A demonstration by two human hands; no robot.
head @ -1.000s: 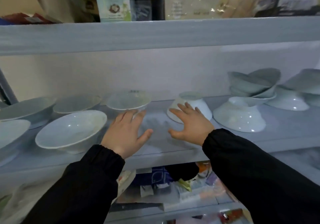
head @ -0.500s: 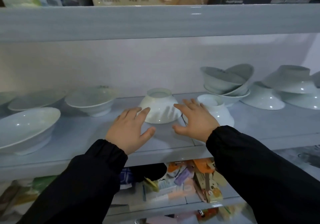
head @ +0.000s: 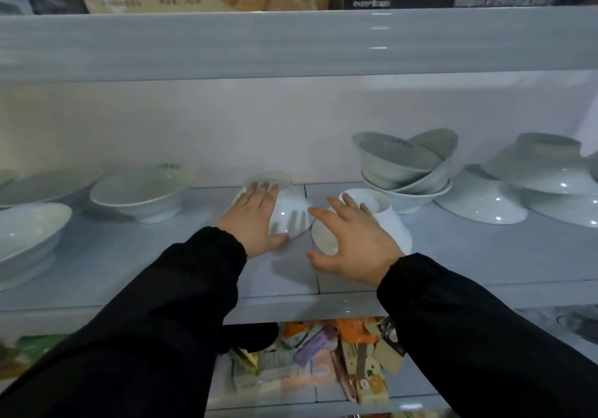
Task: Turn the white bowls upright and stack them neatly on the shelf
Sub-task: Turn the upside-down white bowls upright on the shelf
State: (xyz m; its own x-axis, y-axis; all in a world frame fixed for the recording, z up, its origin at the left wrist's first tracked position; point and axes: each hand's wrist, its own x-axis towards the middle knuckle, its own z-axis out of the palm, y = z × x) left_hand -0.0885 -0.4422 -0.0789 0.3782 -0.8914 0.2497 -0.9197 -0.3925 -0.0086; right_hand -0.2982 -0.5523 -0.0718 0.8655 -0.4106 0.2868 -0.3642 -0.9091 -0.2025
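Observation:
Two small white bowls stand upside down side by side in the middle of the grey shelf (head: 485,255). My left hand (head: 255,220) lies on the left bowl (head: 291,217), fingers straight and reaching its foot ring, thumb down by the rim. Spread fingers of my right hand (head: 352,243) rest on the right bowl (head: 393,223), with the thumb low near its rim. Further right a crooked stack of upright bowls (head: 404,171) leans against the back wall. Beyond it are larger upside-down bowls (head: 479,200), one pile (head: 537,165) at the far right.
Upright wide bowls stand at the left: one (head: 139,194) at the back, another (head: 29,233) near the front edge. An upper shelf board (head: 291,42) hangs close overhead, with packaged goods on it. Packets crowd the lower shelf (head: 323,359).
The view has shifted right along the shelf. Both hands have moved forward from hovering above the shelf and now touch the two upside-down bowls.

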